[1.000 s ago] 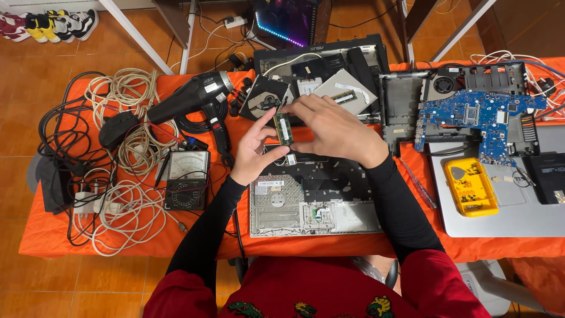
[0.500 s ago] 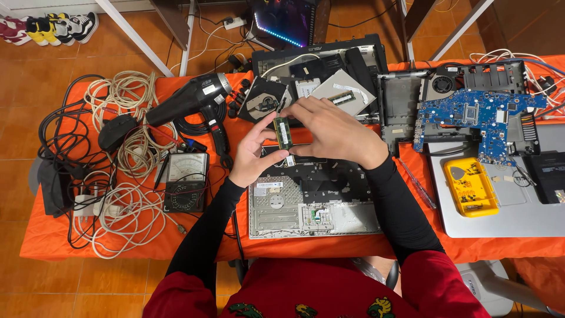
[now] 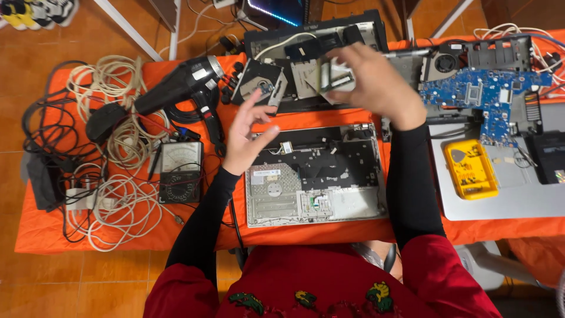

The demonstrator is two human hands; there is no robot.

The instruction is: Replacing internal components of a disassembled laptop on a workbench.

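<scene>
A laptop base (image 3: 315,174) lies opened and stripped on the orange table (image 3: 53,232), with the blue circuit board (image 3: 479,97) already out and set aside at three o'clock. The right hand (image 3: 376,85) pinches a small green memory module (image 3: 336,76), blurred, at twelve o'clock above the base. The left hand (image 3: 247,138) hovers empty, fingers spread, at about eight o'clock from the module and well apart from it.

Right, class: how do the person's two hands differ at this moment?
The right hand is raised over the far laptop shell, fingers pinching a small memory module; the left hand is open and holds nothing. The right looks motion-blurred, the left sharper. Both are bare, with black sleeves.
</scene>
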